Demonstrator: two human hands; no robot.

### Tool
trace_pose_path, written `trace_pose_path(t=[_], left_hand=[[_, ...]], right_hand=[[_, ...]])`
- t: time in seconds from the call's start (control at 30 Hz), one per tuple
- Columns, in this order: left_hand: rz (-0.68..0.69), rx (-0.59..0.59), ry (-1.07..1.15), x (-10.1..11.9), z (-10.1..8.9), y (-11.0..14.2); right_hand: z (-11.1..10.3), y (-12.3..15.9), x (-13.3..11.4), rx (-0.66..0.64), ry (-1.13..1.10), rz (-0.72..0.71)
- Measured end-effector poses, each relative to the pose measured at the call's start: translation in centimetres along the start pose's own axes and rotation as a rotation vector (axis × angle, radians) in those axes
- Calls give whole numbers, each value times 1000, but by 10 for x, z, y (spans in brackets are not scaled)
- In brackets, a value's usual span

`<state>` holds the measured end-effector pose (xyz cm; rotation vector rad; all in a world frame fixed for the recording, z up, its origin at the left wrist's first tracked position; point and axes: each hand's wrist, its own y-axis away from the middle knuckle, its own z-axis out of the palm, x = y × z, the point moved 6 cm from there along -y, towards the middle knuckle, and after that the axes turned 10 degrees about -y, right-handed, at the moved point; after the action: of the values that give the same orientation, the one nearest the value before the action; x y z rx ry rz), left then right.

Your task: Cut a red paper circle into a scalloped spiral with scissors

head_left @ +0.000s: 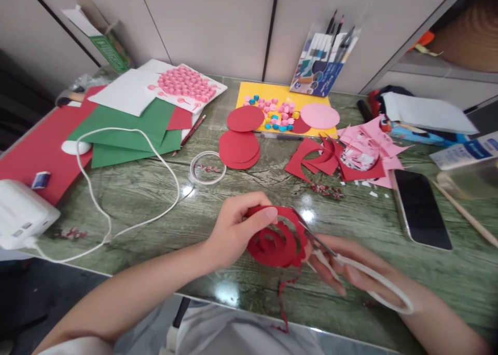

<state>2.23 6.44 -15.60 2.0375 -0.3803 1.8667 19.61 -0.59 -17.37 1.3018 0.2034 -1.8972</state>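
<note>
My left hand (237, 230) pinches a red paper spiral (272, 248) between thumb and fingers, above the front part of the table. The spiral's outer edge is scalloped, and a thin red strip of paper (283, 298) dangles below it. White-handled scissors (365, 277) are in my right hand (342, 267), with fingers through the loops. Their blades meet the right upper edge of the red paper. Part of the blades is hidden by the paper. Beyond my hands lie red paper circles (239, 150) and red paper offcuts (311, 158).
A phone (422, 209) and a wooden stick (465, 215) lie at right. A tape roll (208, 168) sits behind my left hand. At left, a white cable (143, 222) loops from a charger (23, 215) near green paper (120, 121). A pencil pack (322, 59) leans against the wall.
</note>
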Motion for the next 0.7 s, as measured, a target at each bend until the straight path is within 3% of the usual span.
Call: trace_pose_path(t=[0.23,0.43,0.7], left_hand=[[-33,-122,-55,5,-5,-7],[-87,-260,-151,6,-5,-12],[-111,-354,-199,6,-2,-13]], right_hand=[[-9,12,8,73,-44,252],[-9,11,5,77,27,264],[-8,13,4,70,93,308]])
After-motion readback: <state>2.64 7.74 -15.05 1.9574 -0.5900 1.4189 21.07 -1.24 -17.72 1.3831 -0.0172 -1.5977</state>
